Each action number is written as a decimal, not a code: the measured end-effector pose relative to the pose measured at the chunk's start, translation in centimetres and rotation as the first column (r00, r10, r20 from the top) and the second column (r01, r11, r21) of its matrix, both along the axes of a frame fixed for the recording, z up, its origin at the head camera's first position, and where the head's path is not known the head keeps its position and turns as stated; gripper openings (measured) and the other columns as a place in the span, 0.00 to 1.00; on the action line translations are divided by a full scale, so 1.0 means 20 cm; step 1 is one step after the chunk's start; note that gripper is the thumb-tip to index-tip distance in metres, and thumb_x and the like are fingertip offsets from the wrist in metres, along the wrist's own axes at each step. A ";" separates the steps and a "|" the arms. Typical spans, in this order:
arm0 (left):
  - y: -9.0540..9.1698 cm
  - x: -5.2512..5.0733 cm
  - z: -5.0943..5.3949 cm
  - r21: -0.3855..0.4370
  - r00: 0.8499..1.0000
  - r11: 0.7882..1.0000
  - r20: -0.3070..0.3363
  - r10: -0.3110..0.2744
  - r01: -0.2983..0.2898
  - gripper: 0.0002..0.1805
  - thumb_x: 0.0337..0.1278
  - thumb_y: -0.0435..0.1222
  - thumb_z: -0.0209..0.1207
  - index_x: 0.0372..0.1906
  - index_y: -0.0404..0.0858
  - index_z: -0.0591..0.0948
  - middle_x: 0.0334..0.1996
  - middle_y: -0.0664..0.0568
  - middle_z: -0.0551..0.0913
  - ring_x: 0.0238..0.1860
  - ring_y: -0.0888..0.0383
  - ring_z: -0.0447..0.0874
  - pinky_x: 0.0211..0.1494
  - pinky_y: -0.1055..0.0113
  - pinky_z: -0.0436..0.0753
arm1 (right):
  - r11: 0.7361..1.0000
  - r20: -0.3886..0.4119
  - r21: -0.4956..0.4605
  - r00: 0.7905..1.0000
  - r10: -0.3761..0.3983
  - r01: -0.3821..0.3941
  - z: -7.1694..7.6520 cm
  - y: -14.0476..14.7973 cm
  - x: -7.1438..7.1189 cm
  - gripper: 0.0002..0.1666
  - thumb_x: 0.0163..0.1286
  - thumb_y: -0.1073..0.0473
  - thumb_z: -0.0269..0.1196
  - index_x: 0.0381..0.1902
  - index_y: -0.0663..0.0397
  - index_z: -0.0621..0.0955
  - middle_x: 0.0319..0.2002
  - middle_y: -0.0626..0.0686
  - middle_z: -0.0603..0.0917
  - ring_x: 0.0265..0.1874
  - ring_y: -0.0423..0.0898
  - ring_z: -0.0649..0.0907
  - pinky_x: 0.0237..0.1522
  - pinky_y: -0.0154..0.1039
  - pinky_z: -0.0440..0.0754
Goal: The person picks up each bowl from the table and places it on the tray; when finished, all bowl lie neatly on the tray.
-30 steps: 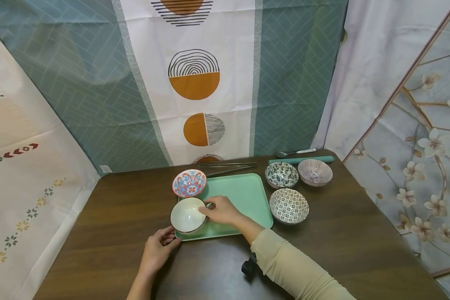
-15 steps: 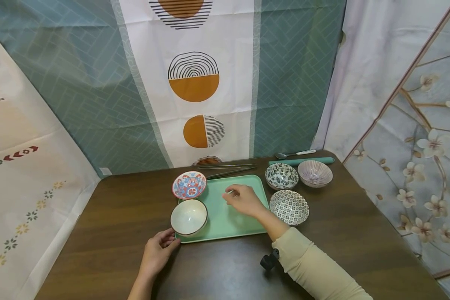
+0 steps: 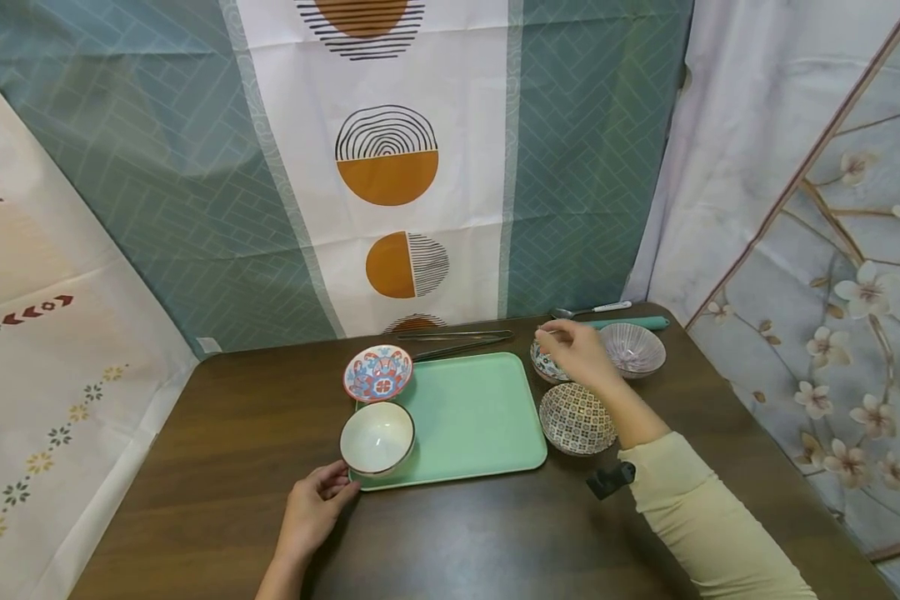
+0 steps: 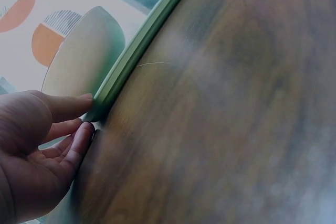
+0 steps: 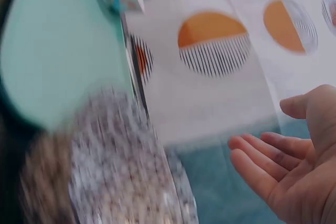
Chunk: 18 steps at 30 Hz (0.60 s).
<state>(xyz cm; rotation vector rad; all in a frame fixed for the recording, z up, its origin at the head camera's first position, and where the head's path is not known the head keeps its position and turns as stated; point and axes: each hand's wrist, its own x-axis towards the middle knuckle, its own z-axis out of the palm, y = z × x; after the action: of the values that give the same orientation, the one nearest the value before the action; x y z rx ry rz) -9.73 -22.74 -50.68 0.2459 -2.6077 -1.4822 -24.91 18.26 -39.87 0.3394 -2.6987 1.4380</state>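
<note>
At the near left corner of the light green tray (image 3: 472, 417), my left hand (image 3: 311, 508) pinches the tray's rim between thumb and fingers; the left wrist view shows this grip up close. A white bowl with a dark rim (image 3: 377, 437) sits on the tray's left end, with a red and blue patterned bowl (image 3: 378, 373) behind it. My right hand (image 3: 581, 358) is over a leaf-patterned bowl (image 3: 546, 367) and partly hides it. In the right wrist view the right hand's fingers (image 5: 257, 169) are loosely spread and hold nothing.
A bowl with a small tiled pattern (image 3: 576, 419) stands right of the tray, and a striped bowl (image 3: 633, 348) behind it. Along the back edge lie a spoon (image 3: 607, 307), a long teal object (image 3: 637, 322) and long thin metal tongs (image 3: 457, 340).
My right hand has let go of the white bowl and moved right, across the tray, to the leaf-patterned bowl. The left hand has stayed at the tray's corner.
</note>
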 end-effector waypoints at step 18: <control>0.00 0.00 -0.01 0.034 1.000 0.999 -0.024 -0.013 0.014 0.21 0.54 0.27 0.72 0.53 0.23 0.83 0.42 0.42 0.86 0.39 0.60 0.84 0.42 0.76 0.84 | 0.939 -0.180 0.116 0.937 -0.300 0.323 -0.13 0.55 -0.02 0.26 0.78 0.51 0.57 0.59 0.69 0.80 0.47 0.70 0.85 0.46 0.67 0.85 0.46 0.60 0.82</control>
<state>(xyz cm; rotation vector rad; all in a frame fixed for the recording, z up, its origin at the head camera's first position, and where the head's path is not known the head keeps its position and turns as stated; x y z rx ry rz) -9.79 -22.84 -50.89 0.2136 -2.5725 -1.5252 -25.26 29.28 -42.46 0.0247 -2.5856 1.0843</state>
